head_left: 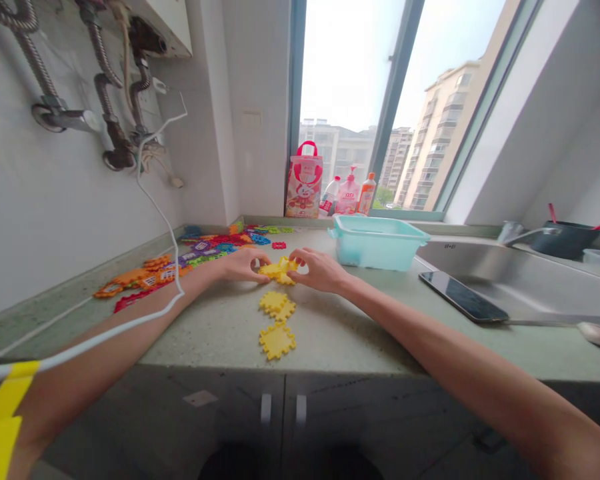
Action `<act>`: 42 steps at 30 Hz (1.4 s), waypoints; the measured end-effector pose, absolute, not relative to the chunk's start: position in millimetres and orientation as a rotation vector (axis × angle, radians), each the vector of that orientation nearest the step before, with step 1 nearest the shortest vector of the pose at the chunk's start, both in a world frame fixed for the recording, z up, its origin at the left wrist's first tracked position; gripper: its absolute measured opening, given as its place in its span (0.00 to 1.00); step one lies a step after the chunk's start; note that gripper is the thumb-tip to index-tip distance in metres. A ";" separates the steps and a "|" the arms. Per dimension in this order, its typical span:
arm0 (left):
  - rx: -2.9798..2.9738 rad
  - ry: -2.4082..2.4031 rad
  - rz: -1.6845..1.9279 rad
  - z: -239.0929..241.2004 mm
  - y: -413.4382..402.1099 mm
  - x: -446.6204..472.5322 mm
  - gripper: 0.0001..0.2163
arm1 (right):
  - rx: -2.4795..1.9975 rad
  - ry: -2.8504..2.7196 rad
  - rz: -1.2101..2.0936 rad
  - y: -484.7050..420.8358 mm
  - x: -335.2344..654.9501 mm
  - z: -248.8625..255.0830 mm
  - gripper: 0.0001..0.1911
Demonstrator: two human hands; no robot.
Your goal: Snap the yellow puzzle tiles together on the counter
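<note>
My left hand [247, 264] and my right hand [321, 269] face each other over the counter, fingers curled round opposite ends of several yellow interlocking puzzle tiles [279, 270]. These tiles are partly covered by my fingertips, so I cannot tell whether they are joined. Nearer to me lie more flat yellow tiles, an overlapping group [277, 305] and a single notched square tile [277, 341]. A small red piece [279, 245] rests just beyond my hands. To the left, behind my left forearm, spreads a pile of orange, red, purple, blue and green tiles [215, 247].
A light-blue plastic basin [377, 243] stands right of my right hand. Beside the steel sink [525, 280] lies a phone [461, 297]. A pink bag [304, 183] and bottles [349, 193] line the windowsill. A white cable [153, 200] hangs across my left forearm.
</note>
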State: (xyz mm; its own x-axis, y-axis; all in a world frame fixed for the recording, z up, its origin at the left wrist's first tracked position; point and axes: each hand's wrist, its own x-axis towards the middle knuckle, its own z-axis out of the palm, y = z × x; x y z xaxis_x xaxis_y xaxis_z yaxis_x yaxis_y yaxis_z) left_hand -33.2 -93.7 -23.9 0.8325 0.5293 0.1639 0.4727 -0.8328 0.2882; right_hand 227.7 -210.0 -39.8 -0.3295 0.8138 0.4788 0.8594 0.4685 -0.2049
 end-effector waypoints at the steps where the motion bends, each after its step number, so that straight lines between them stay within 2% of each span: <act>1: 2.766 0.786 0.330 -23.0 -91.8 -36.0 0.25 | -1.395 -2.208 -0.104 -210.2 226.6 -40.3 0.16; 12: 2.698 0.916 0.351 -22.7 -82.5 -45.8 0.32 | -1.396 -2.338 0.039 -198.0 238.0 -41.6 0.10; 20: 2.787 0.797 0.376 -22.6 -104.4 -27.1 0.33 | -1.351 -2.171 -0.167 -187.4 276.0 -41.0 0.12; 27: 2.771 0.651 0.420 -34.0 -121.3 -1.4 0.36 | -1.067 -2.041 -0.214 -202.5 271.4 -23.7 0.13; 35: 2.733 0.696 0.457 -38.2 -115.9 -2.1 0.39 | -1.087 -2.238 -0.021 -203.0 265.1 -30.8 0.10; 38: 2.720 0.696 0.468 -38.2 -114.1 -2.5 0.42 | -1.166 -2.374 0.100 -201.0 263.7 -36.7 0.14; 42: 2.676 0.625 0.500 -40.1 -113.3 -2.8 0.39 | -1.207 -2.368 0.176 -199.1 259.2 -41.7 0.19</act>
